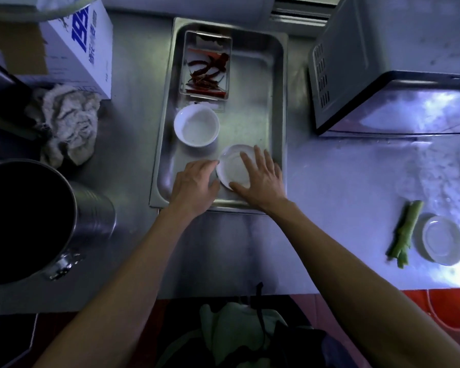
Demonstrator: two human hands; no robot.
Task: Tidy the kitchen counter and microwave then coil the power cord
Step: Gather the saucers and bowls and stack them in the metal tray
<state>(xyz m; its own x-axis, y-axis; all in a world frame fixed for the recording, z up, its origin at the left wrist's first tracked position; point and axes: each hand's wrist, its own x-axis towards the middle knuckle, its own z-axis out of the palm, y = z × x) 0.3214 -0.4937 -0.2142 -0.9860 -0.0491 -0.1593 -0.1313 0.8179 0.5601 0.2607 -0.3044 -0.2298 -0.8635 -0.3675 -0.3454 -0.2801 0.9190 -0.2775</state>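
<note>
Inside the deep rectangular steel tray (278, 107), near its front edge, lies a small white ceramic saucer (233, 166). Left hand (194, 183) touches its rim; right hand (260, 179) rests fingers spread across it, neither grip clenched. Likely light, smooth, breakable; best lifted by opposite rims.

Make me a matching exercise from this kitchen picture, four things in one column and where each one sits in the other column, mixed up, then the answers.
Things:
1. dried chillies
2. crumpled cloth
3. green stalks
4. white bowl

Places:
A. on the counter beside a small white dish
B. left of the big tray, by a white box
C. in the small metal container
D. in the big tray, just beyond the hands

Pairs: 1-C, 2-B, 3-A, 4-D
</note>
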